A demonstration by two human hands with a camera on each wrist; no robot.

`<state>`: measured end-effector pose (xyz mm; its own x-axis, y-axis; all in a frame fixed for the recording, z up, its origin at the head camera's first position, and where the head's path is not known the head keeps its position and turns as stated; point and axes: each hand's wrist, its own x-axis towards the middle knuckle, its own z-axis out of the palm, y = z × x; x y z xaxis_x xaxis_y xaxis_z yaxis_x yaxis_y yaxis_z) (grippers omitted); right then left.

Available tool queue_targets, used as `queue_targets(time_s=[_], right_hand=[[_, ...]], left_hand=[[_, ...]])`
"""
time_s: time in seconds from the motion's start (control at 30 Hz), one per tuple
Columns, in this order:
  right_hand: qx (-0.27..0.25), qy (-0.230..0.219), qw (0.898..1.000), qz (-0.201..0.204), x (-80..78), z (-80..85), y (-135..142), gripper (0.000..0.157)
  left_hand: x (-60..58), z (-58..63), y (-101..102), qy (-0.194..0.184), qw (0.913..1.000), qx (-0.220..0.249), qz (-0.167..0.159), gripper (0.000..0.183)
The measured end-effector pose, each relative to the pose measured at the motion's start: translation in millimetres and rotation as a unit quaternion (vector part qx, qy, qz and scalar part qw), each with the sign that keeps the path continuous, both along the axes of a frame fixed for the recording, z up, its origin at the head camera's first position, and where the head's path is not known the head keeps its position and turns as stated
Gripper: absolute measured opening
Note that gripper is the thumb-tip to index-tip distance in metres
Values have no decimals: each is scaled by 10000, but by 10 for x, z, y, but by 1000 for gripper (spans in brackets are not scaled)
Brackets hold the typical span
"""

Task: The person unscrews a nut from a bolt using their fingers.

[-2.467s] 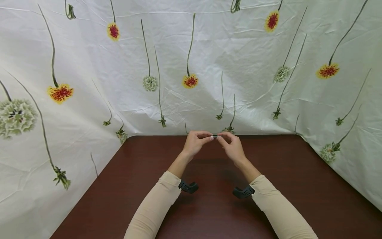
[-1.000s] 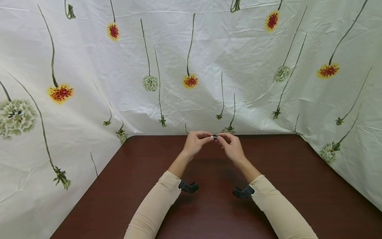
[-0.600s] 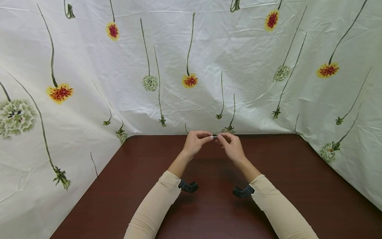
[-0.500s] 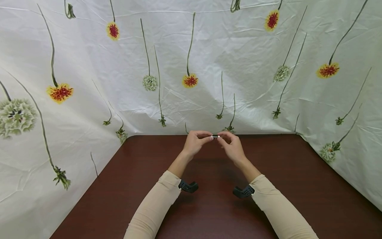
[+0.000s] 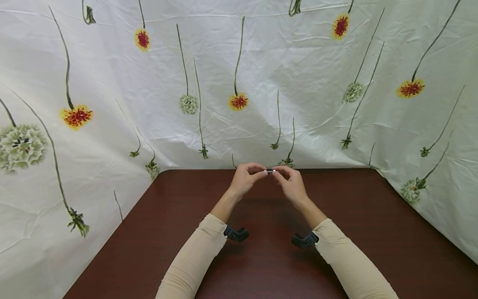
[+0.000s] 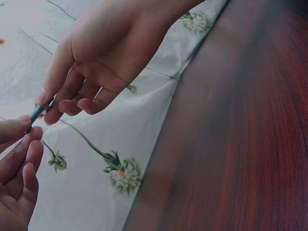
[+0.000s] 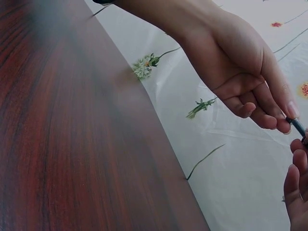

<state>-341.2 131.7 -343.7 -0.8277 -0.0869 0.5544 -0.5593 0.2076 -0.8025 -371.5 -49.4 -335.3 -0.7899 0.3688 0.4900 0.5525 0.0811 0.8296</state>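
Note:
Both hands meet over the far part of the table in the head view, fingertip to fingertip across a small threaded metal bolt (image 5: 269, 170). My left hand (image 5: 242, 180) pinches one end of the bolt between thumb and index finger, and my right hand (image 5: 292, 185) pinches the other end the same way. Its grey threaded shaft (image 7: 298, 127) shows between the fingertips in the right wrist view. The left wrist view gives the same short dark shaft (image 6: 36, 113), with both of its ends covered by fingers. The other fingers of each hand are loosely bent.
A dark reddish-brown wooden table (image 5: 269, 257) lies under the forearms. Behind it and along both sides hangs a white cloth (image 5: 298, 54) printed with flowers. Each wrist wears a dark strap, the left strap (image 5: 236, 234) and the right strap (image 5: 304, 240).
The right thumb and finger shift slightly along the bolt, inward and then back toward its right end, so more of it shows. The left hand and both forearms stay almost still.

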Motion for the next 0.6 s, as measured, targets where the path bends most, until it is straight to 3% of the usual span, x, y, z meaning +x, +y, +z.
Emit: queue_targets(time_s=[0.2,0.27,0.43,0.6], right_hand=[[-14,81,10000,-47,6,8,-4,19],[-37,83,10000,-19,11,3,-4,20],[-220,-143,9996,34,17,-2,-10,25],[-230,-227,9995,22,-15,-14,1,23]], left_hand=[[-15,-3,-11,69,9999,2,-134,23],[-72,-54,-9,20,9999,34,-140,21],[-234,-200,9,-89,9998,180,41,19],[-252,-217,14,-75,9997,176,140,21]])
